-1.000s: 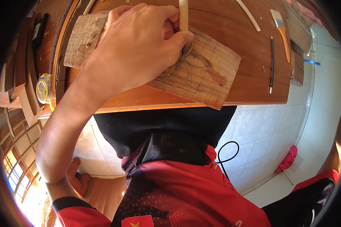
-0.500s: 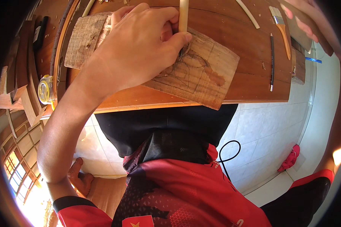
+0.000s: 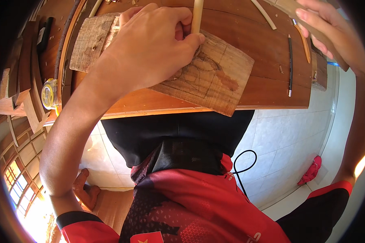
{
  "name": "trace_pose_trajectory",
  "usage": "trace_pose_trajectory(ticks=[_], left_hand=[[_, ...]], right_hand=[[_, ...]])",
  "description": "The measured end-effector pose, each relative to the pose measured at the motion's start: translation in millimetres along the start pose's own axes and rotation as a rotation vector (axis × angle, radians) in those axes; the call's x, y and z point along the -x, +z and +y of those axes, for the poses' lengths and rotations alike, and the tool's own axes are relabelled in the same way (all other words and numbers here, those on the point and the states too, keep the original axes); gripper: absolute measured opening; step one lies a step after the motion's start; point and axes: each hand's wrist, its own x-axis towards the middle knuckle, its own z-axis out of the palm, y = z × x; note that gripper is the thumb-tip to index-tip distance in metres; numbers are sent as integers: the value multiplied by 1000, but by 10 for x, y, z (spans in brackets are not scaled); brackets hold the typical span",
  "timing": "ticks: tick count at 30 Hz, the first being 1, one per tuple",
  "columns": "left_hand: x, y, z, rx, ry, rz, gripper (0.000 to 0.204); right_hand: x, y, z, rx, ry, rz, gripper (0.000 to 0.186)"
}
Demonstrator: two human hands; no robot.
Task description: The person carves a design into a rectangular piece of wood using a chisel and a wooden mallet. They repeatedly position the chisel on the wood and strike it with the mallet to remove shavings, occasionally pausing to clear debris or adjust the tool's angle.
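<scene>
My left hand (image 3: 150, 44) is closed around a pale wooden tool handle (image 3: 196, 16) and presses down on a rough wooden board (image 3: 219, 81). The board carries pencilled curved outlines and lies slanted on the brown workbench (image 3: 271, 89), overhanging its near edge. The tool's tip is hidden behind my fingers. My right hand (image 3: 332, 32) is raised at the upper right, gripping a brown wooden block (image 3: 296, 10) above the bench, apart from the board.
A yellow tape measure (image 3: 48, 94) sits at the bench's left end. A thin dark pencil (image 3: 290, 65), an orange-handled tool (image 3: 303, 44) and a pale stick (image 3: 263, 14) lie right of the board. A black cable (image 3: 243, 166) and a red sandal (image 3: 310, 172) lie on the tiled floor.
My right hand with the wooden block has come down and further into view at the upper right. My left hand and the board have stayed put.
</scene>
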Motion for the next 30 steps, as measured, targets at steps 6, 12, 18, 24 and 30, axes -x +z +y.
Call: trace_pose_trajectory(ticks=[6, 12, 18, 24, 30], left_hand=[[-27, 40, 5, -21, 53, 48, 30], [-29, -28, 7, -13, 100, -26, 29], [44, -46, -145, -206, 378, 28, 28], [-74, -88, -112, 335, 35, -49, 29], [-71, -134, -36, 332, -14, -82, 28]], right_hand=[[101, 8, 20, -12, 30, -8, 44], [135, 70, 68, -33, 72, -17, 44], [160, 208, -18, -111, -22, 134, 37], [277, 73, 10, -196, 25, 67, 36], [351, 309, 31, -287, -13, 87, 35]])
